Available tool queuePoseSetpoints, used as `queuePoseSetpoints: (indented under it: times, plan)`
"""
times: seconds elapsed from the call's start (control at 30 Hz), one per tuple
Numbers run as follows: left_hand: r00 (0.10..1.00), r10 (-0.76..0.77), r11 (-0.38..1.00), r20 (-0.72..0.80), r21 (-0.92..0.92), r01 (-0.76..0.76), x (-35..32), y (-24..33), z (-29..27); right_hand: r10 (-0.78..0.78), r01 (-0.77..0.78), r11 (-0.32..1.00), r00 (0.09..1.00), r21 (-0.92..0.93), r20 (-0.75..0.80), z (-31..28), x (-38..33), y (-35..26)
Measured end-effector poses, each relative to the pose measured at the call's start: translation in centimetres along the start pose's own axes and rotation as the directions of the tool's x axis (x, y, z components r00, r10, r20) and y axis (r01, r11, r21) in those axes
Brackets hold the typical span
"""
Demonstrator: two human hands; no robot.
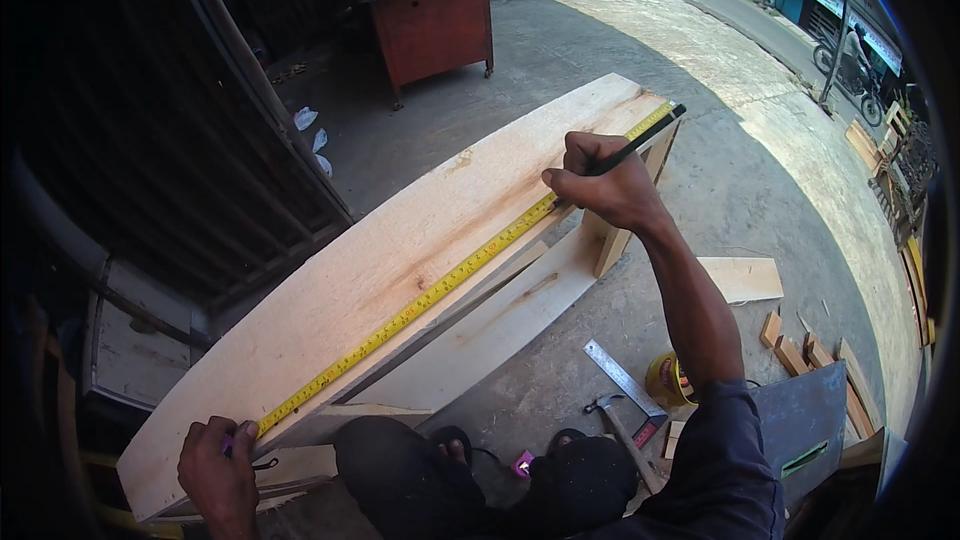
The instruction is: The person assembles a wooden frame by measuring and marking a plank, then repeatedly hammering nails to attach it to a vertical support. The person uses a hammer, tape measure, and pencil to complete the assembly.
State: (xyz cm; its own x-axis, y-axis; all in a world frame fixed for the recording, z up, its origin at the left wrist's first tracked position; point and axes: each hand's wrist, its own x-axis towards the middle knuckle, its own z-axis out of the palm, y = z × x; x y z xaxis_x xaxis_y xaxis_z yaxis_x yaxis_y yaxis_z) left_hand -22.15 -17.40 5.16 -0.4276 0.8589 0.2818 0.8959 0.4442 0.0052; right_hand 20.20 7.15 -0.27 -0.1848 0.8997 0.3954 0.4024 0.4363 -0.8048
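Note:
A wide pale wooden board [385, 240] runs from lower left to upper right, part of a wooden frame with a second board [470, 340] lower down. Along its near edge lies a yellow tape measure [410, 308], stretched out straight. My left hand [218, 470] is closed around the tape's purple case at the near left end; the fingers hide most of the case. Toward the far end, my right hand [608, 180] grips a long black pen [645, 133] slantwise. Its lower end is near the tape and the board's edge, partly covered by my fingers.
On the concrete floor near my feet lie a hammer [628, 440], a metal try square [625, 378], a yellow can [668, 380] and wood offcuts [795, 355]. A dark flat panel [805, 425] is at right. A red wheeled cabinet [432, 35] stands beyond, near a metal shutter [130, 130].

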Motion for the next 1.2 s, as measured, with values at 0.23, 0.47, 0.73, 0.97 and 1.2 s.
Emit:
queuePoseSetpoints:
  times: [0.23, 0.47, 0.73, 0.97, 1.2]
  plan:
    - [1.000, -0.012, 1.000, 0.006, -0.002, 0.012, -0.1, 0.3, -0.1, -0.040, 0.041, 0.999, 0.997, -0.010, 0.062, 1.1, -0.5, 0.2]
    - [1.000, 0.015, 1.000, -0.016, -0.001, -0.015, -0.1, 0.3, 0.1, -0.052, 0.060, 0.995, 0.994, -0.081, 0.098, 1.1, -0.2, -0.1]
    - [1.000, 0.022, 0.999, 0.000, 0.028, -0.022, 0.0, -0.1, 0.4, 0.000, 0.019, 0.995, 0.980, -0.093, 0.198, 0.7, 0.2, 0.0]
    - [0.999, 0.026, 1.000, -0.019, -0.005, -0.026, -0.1, -0.4, 0.7, -0.091, 0.098, 0.994, 0.989, -0.056, 0.117, 1.0, -0.2, 0.0]
    - [0.996, 0.075, 0.986, -0.045, -0.146, -0.081, 0.1, -1.4, 1.2, -0.124, 0.135, 0.989, 0.977, -0.055, 0.172, 0.3, -0.3, 0.2]
